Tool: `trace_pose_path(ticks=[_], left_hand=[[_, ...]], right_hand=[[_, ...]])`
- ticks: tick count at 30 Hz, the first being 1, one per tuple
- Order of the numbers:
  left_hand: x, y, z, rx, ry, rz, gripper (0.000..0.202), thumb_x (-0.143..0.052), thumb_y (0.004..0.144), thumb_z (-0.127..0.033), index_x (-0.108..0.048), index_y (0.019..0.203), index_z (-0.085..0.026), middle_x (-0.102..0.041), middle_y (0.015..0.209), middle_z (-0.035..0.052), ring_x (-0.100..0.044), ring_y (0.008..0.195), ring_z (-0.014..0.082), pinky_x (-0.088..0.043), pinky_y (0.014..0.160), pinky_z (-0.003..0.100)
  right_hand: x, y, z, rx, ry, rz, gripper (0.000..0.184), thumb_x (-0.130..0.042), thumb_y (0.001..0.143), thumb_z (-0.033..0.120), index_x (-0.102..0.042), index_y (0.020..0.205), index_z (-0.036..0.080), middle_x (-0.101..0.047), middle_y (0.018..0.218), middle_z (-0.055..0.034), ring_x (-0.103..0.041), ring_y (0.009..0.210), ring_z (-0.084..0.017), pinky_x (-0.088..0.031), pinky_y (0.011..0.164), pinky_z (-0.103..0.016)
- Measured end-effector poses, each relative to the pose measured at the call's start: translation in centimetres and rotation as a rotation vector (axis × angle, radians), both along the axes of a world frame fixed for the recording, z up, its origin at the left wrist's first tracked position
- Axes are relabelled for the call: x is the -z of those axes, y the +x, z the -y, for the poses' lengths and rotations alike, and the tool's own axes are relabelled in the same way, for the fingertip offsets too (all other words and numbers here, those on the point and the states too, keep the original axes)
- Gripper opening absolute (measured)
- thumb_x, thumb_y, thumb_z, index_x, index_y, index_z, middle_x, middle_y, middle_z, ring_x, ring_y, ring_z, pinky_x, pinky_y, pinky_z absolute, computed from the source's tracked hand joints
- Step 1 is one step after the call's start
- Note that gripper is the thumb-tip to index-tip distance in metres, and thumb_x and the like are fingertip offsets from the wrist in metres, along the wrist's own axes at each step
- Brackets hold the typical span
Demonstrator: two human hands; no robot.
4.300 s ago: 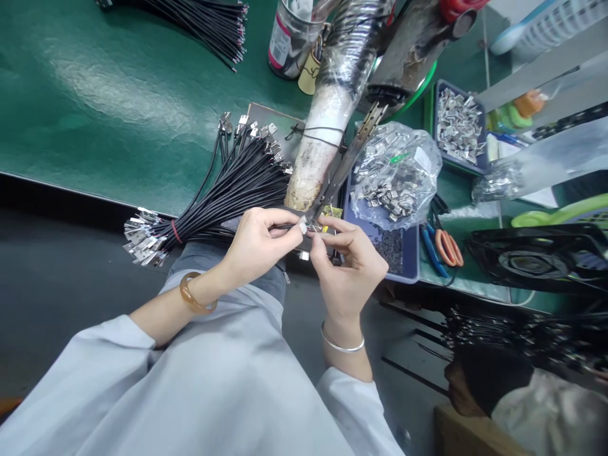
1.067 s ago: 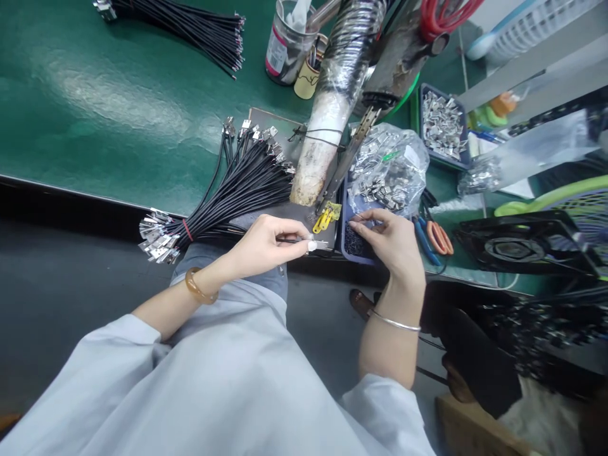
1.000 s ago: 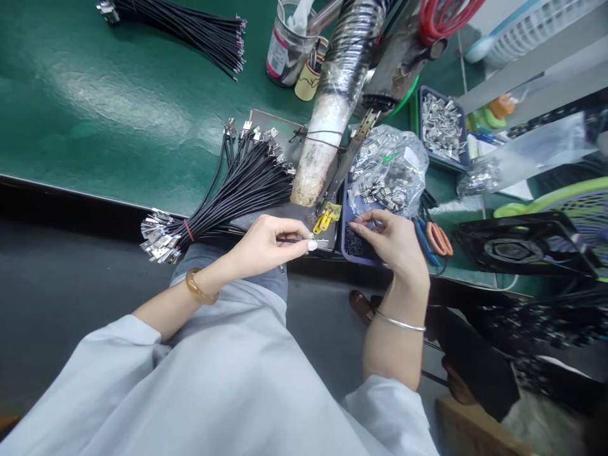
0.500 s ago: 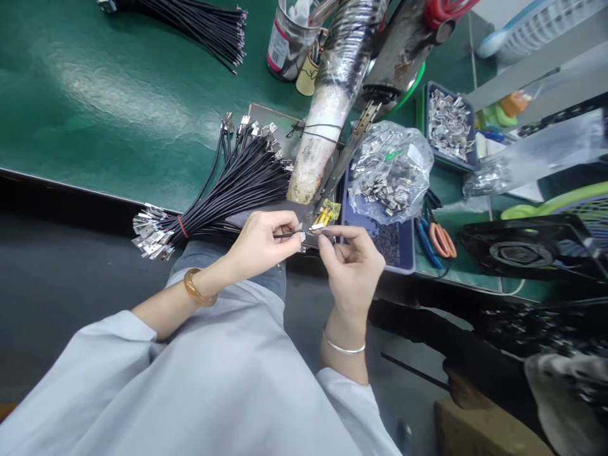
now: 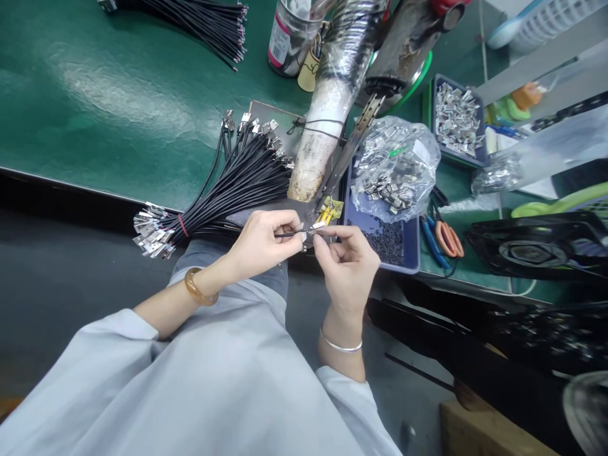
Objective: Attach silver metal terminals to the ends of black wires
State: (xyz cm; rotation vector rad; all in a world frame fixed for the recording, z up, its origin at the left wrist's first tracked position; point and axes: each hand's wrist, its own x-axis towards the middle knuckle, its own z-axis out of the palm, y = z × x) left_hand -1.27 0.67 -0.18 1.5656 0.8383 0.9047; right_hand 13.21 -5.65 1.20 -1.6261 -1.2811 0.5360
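Left of the hose (image 5: 327, 104), on the bench (image 5: 114, 133), lies the cable bundle (image 5: 232, 193), tied end out past the front edge! Over right, the tray (image 5: 411, 250), bag (image 5: 399, 166) in its back half, pliers (image 5: 432, 242) just beside, fan (image 5: 532, 253) farther right; behind, rightward, a clip-filled box (image 5: 458, 157).

The left hand (image 5: 266, 244) is held in a pinch; just beside that grip, the right hand (image 5: 349, 261) is likewise pinched.

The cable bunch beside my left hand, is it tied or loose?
Tied, near one end: a red band wraps around the cable bunch close to its lower-left tips, while the opposite ends fan out.
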Motion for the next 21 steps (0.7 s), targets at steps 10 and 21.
trace_pose_path(ticks=[10, 21], left_hand=[[0.25, -0.02, 0.06, 0.001, 0.043, 0.000, 0.013, -0.057, 0.075, -0.016, -0.053, 0.063, -0.015, -0.044, 0.056, -0.0058, -0.038, 0.054, 0.0061, -0.029, 0.050, 0.018], [0.73, -0.31, 0.06, 0.040, 0.220, -0.067, 0.013, -0.057, 0.079, -0.011, -0.058, 0.067, -0.015, -0.050, 0.061, -0.0051, -0.042, 0.055, 0.0069, -0.033, 0.053, 0.019]], right_hand=[[0.02, 0.17, 0.17, -0.003, 0.017, 0.001, 0.004, -0.067, 0.081, 0.022, -0.066, 0.079, 0.019, -0.039, 0.049, 0.0119, -0.026, 0.040, -0.004, -0.020, 0.042, -0.020], [-0.03, -0.05, 0.73, -0.018, 0.052, 0.276, 0.006, -0.069, 0.087, 0.026, -0.070, 0.085, 0.021, -0.054, 0.057, 0.0080, -0.035, 0.044, -0.006, -0.035, 0.047, -0.022]])
